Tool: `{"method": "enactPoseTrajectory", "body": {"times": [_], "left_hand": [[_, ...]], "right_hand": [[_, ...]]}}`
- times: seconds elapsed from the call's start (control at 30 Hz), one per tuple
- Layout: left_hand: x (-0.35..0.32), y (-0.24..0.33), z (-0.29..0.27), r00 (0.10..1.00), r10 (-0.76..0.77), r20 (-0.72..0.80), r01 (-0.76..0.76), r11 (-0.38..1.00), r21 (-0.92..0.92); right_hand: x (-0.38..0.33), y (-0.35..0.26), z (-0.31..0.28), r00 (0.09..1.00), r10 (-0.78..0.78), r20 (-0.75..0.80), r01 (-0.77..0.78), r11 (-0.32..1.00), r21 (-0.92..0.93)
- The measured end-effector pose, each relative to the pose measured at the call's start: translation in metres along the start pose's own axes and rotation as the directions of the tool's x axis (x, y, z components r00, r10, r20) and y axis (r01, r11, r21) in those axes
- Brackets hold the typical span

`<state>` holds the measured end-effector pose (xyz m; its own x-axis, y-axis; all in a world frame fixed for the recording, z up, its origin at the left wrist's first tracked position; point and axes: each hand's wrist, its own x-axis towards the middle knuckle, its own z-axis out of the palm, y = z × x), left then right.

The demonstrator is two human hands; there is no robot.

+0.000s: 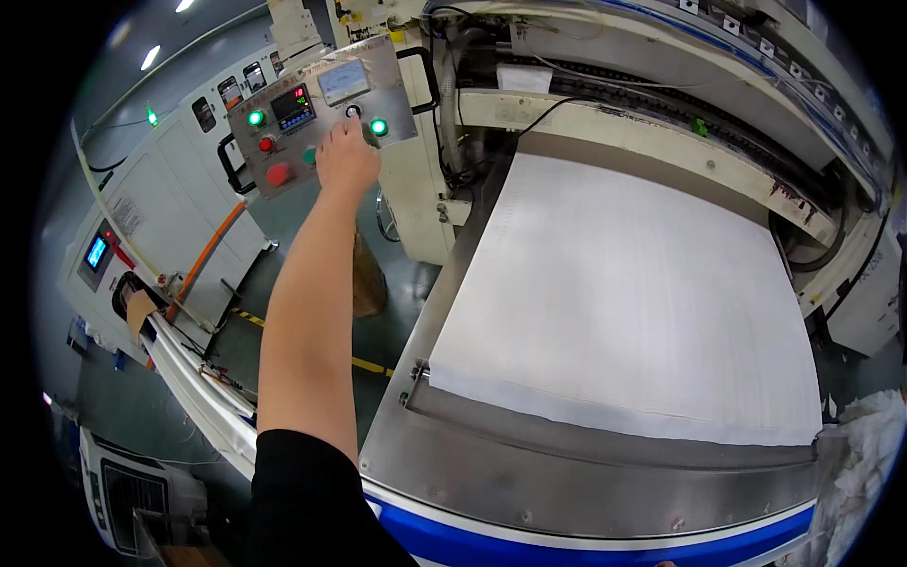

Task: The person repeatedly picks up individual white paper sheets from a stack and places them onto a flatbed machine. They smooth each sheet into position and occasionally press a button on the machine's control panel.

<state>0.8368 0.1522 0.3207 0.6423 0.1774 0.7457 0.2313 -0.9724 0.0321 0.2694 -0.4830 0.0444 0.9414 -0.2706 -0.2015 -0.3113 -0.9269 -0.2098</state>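
My left arm stretches forward to a tilted metal control panel [387, 71]. There my left hand [348, 163] has its fingers drawn together at a small black selector knob [352, 111], the fingertips against its lower side. Close by on the panel are a lit green button [379, 127], a small screen [343, 82] and a digital display [294, 109]. A red mushroom button [278, 174] sits lower left. Only a sliver of skin, apparently my right hand [667, 564], shows at the bottom edge; its fingers are hidden.
A stack of white sheets [624, 302] lies on the machine's metal bed [529, 482]. Behind it runs a cream crossbeam [642, 142] with cables. Crumpled translucent plastic [864, 463] is at right. White cabinets [151, 227] stand left, and a brown cylinder [368, 279] stands beyond my forearm.
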Motion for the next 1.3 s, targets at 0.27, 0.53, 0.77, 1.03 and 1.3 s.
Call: {"method": "enactPoseTrajectory", "body": {"times": [0.27,0.53,0.77,1.03,1.3], "left_hand": [[0.032,-0.006,0.010,0.998,0.010,0.063,-0.010,1.000,0.005],[0.030,-0.013,0.013,0.996,0.079,0.051,-0.081,0.996,0.043],[0.032,-0.018,0.005,0.985,0.130,0.111,-0.139,0.987,0.078],[0.034,-0.029,0.002,0.956,0.254,0.149,-0.274,0.952,0.137],[0.038,-0.033,-0.005,0.925,0.325,0.200,-0.361,0.914,0.187]], "right_hand": [[0.000,-0.007,0.011,0.997,0.077,0.019,-0.075,0.994,-0.085],[0.001,-0.006,0.008,0.993,0.091,0.072,-0.082,0.990,-0.119],[0.003,-0.005,0.007,0.988,0.101,0.112,-0.090,0.991,-0.099],[0.003,-0.010,0.003,0.985,0.126,0.119,-0.115,0.989,-0.098],[-0.001,0.006,0.016,0.995,0.070,0.077,-0.061,0.991,-0.119]]}}
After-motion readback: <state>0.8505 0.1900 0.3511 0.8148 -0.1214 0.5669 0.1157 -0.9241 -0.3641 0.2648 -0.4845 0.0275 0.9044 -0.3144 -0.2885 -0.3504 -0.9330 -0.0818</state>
